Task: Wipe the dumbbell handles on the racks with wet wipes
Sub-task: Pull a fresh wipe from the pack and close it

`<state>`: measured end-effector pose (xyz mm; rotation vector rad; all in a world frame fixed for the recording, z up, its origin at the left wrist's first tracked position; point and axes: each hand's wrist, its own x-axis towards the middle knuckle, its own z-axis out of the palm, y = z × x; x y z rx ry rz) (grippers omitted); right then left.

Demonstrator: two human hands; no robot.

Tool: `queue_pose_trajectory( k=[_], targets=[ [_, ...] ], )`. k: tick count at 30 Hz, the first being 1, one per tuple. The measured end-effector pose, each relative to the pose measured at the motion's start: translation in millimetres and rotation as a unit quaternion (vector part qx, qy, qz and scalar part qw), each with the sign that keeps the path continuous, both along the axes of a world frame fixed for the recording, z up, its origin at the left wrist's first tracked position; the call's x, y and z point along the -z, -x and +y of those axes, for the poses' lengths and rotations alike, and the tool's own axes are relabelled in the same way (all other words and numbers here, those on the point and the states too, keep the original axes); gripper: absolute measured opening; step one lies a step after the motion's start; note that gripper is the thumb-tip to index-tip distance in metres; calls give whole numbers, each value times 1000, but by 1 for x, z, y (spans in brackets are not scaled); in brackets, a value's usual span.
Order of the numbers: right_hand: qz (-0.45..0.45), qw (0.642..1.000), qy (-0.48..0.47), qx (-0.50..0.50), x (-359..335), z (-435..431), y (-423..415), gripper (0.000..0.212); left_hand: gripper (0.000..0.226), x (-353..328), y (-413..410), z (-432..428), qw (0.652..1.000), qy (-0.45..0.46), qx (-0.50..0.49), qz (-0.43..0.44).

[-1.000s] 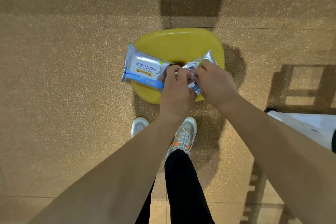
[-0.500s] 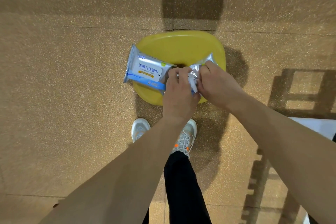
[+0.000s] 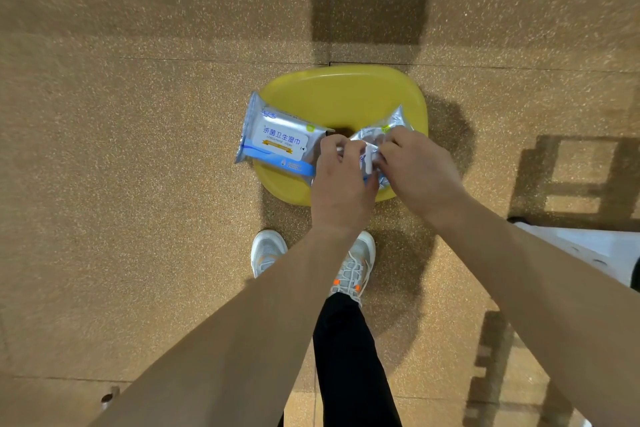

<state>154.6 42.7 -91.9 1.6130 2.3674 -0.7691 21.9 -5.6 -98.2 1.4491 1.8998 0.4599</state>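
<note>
A silver and blue pack of wet wipes (image 3: pixel 277 140) lies on the left side of a yellow stool seat (image 3: pixel 341 97). A second, crumpled silver wipe pack (image 3: pixel 393 123) is held over the stool's right half. My left hand (image 3: pixel 341 180) and my right hand (image 3: pixel 417 170) both pinch this second pack at its middle, where a bit of white wipe (image 3: pixel 369 158) shows between the fingers. No dumbbells or racks are in view.
Speckled brown rubber floor (image 3: pixel 138 184) surrounds the stool. My two grey sneakers (image 3: pixel 268 250) stand just in front of it. A white object (image 3: pixel 595 246) juts in at the right edge, with rack-like shadows on the floor near it.
Both hands keep working at the middle of the crumpled pack; a strip of white wipe now shows between the fingers. The view has shifted slightly.
</note>
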Motion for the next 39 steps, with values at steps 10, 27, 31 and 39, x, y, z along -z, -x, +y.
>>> queue_pose_trajectory(
  k=[10,27,31,39],
  targets=[
    [-45,997,10,69,-2,-8,17,23,38,1,-1,2,1000,16,-8,-20],
    [37,993,112,23,-18,10,2,16,45,-1,0,-7,1000,8,23,14],
    [129,972,154,121,-40,9,-3,19,40,-3,-5,-3,1000,-1,8,19],
    [259,837,187,445,-57,0,-17,21,46,-10,-14,4,998,14,14,56]
  ],
)
